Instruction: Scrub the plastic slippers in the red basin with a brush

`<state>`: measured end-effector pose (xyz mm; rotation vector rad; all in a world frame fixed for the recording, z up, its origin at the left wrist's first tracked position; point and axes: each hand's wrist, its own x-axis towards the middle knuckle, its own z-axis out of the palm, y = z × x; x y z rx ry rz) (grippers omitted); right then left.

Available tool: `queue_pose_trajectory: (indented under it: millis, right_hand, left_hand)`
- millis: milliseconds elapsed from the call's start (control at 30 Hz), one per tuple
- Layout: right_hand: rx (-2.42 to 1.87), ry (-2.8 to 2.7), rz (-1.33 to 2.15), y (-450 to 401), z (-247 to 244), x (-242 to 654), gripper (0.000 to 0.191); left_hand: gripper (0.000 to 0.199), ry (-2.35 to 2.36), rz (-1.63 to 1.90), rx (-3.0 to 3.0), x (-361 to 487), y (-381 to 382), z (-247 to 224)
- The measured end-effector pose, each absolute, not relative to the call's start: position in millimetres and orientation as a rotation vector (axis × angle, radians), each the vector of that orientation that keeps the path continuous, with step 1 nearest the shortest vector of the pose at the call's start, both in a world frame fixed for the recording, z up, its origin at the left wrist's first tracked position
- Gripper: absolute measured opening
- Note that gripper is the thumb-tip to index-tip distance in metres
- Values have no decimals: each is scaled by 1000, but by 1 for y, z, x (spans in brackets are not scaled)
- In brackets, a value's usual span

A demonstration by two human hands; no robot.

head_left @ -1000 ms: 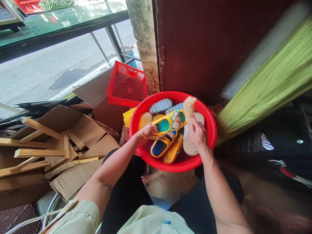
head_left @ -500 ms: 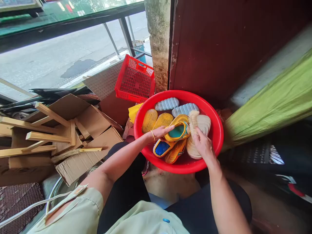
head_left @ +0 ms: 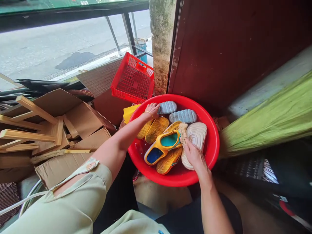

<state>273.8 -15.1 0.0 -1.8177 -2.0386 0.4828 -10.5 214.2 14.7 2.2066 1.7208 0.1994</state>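
A red plastic basin (head_left: pixel 211 162) holds several wet slippers in shallow water. My right hand (head_left: pixel 194 156) grips a tan bristle scrub brush (head_left: pixel 183 133), pressing it between a yellow slipper with a teal insole (head_left: pixel 162 148) and a cream slipper (head_left: pixel 196 135). My left hand (head_left: pixel 152 110) lies at the far left of the basin, next to a pale blue slipper (head_left: pixel 167 107). It holds nothing that I can see. Yellow soles (head_left: pixel 156 130) lie under my left forearm, and another yellow slipper (head_left: pixel 169 161) lies below the teal one.
A red plastic crate (head_left: pixel 133 79) stands behind the basin, beside a mossy concrete pillar (head_left: pixel 162 42) and a dark red metal panel (head_left: pixel 231 48). Cardboard and wooden slats (head_left: pixel 58 120) are piled at left. Green cloth (head_left: pixel 268 123) hangs at right.
My left hand has let go of the yellow slipper and moved to the far side of the basin. The slipper now lies in the basin, and the brush sits lower against it.
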Motion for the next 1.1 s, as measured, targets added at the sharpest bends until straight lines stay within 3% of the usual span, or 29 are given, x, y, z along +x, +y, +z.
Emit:
queue_pose_trajectory:
  millis: [133,333,833,933,1100]
  right_hand:
    - [-1812,-2021,523,-14,0,277,44]
    - [-1816,-2025,530,-13,4,276,46]
    - [-1853,-2041,390,-12,-4,270,45]
    - [-1834,-2046,398,-10,-3,270,45]
    - [-1846,-2052,417,-8,2,270,46]
  left_hand:
    - [100,1740,105,2210,0,237,-11]
    - [79,1851,-12,2107,6,242,-18]
    - [73,1268,974,1829,9,214,12]
    - [76,1109,1014,1606,21,205,36]
    - [60,955,843,1133,14,156,64]
